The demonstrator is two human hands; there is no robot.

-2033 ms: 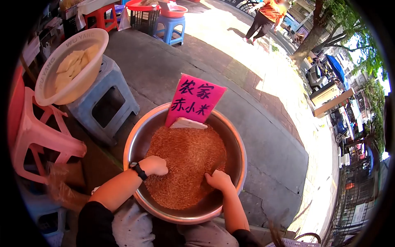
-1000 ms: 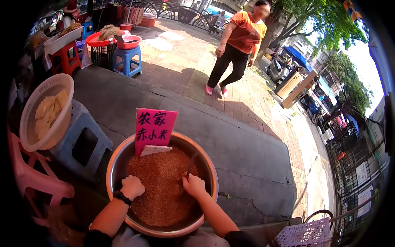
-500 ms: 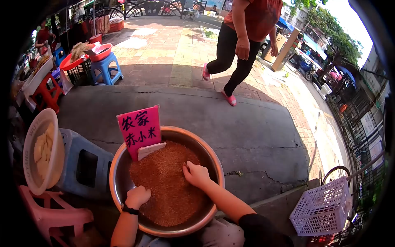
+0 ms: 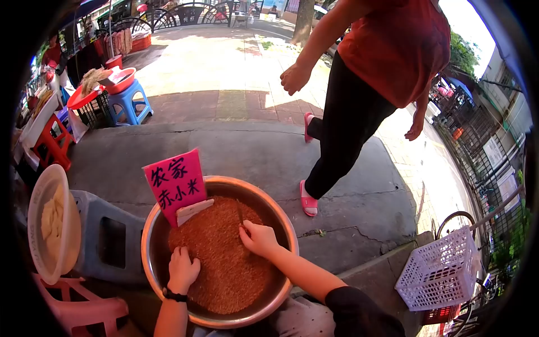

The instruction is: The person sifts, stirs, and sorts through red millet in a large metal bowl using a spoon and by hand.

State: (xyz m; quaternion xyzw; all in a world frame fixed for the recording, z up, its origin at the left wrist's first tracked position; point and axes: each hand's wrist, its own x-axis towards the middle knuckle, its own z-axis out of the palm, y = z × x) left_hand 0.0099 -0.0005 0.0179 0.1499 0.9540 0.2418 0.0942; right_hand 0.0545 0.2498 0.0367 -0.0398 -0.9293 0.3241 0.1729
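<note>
The silver-grey bowl (image 4: 157, 253) has a coppery sheen on its rim and contains reddish-brown grain (image 4: 224, 281), with a bright pink card (image 4: 178, 182) bearing black characters at eleven o'clock. Relative to the bowl, the large stool (image 4: 84, 258) at nine o'clock is grey-blue, the stool (image 4: 87, 314) at eight salmon pink, and the openwork-patterned basket (image 4: 438, 269) at three pale lilac. Between one and two, a person (image 4: 387, 56) shows a red-orange top, black trousers and pink sandals.

Person in orange top (image 4: 396, 53) now nearer
</note>
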